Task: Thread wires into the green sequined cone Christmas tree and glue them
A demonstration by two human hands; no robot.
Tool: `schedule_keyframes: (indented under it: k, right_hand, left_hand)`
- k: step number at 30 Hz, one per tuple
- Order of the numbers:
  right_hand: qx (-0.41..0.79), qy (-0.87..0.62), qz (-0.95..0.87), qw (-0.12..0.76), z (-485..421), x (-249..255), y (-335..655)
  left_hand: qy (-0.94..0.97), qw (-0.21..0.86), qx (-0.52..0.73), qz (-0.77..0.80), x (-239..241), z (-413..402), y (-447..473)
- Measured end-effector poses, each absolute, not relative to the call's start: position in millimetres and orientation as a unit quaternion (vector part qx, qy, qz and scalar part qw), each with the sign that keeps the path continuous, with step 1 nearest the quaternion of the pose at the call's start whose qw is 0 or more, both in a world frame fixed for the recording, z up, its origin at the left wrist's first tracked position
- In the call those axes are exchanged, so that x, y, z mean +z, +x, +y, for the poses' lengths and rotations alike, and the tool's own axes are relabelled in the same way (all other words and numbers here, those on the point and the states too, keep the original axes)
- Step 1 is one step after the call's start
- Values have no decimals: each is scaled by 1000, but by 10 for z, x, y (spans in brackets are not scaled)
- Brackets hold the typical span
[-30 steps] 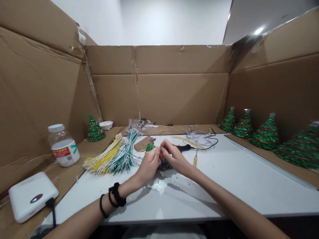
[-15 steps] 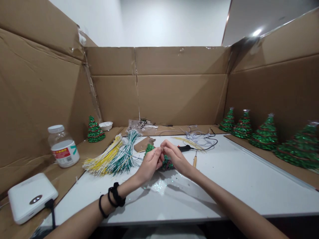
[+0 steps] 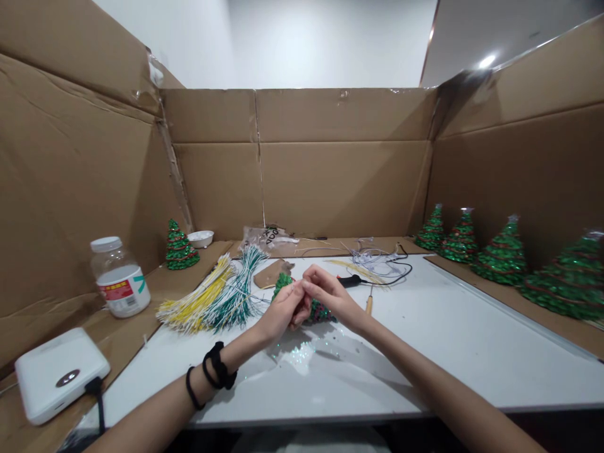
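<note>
My left hand [image 3: 284, 309] and my right hand [image 3: 334, 298] meet over the middle of the white table, fingertips pinched together. Whatever lies between the fingertips is too small or too hidden to name. Right behind the hands lies a green glittery Christmas tree [image 3: 325, 313], partly covered by them; I cannot tell whether they touch it. Green glitter [image 3: 302, 353] is scattered on the tabletop below. Just beyond the right hand are a black tool with a cord [image 3: 350, 281] and a wooden-handled tool [image 3: 369, 304].
Yellow-and-white wires [image 3: 201, 302] and green-and-white wires [image 3: 240, 292] lie at left. Beyond them stand a jar [image 3: 120, 280], a white box with a cable [image 3: 61, 374], a small tree [image 3: 179, 246] and a bowl [image 3: 201, 238]. Several trees [image 3: 500, 255] line the right. Cardboard walls [image 3: 344, 182] surround everything.
Both hands stay pinched together over the tree, with small shifts of the fingers. The left fingers have curled slightly lower. Nothing else has visibly moved.
</note>
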State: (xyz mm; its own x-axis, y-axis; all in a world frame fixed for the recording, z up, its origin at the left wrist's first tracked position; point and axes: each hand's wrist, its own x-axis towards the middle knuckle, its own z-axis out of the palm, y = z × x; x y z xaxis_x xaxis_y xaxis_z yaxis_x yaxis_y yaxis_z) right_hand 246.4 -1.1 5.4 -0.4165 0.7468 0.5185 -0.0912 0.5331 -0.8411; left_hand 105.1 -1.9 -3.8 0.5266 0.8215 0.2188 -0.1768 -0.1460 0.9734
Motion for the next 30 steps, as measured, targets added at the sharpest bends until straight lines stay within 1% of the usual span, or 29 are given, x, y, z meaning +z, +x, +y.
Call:
schedule_keyframes:
  k: [6, 14, 24, 30]
  right_hand:
    - [411, -231, -725, 502, -31, 89, 2457]
    - [457, -202, -714, 490, 11, 33, 2451]
    - [463, -191, -709, 497, -15, 59, 2455]
    - [423, -227, -713, 511, -22, 81, 2460]
  left_hand:
    - [658, 584, 406, 249, -45, -10, 1045]
    - [633, 600, 423, 247, -55, -10, 1045]
    - [636, 607, 416, 231, -61, 6, 1041]
    - [654, 588, 410, 241, -32, -14, 1052]
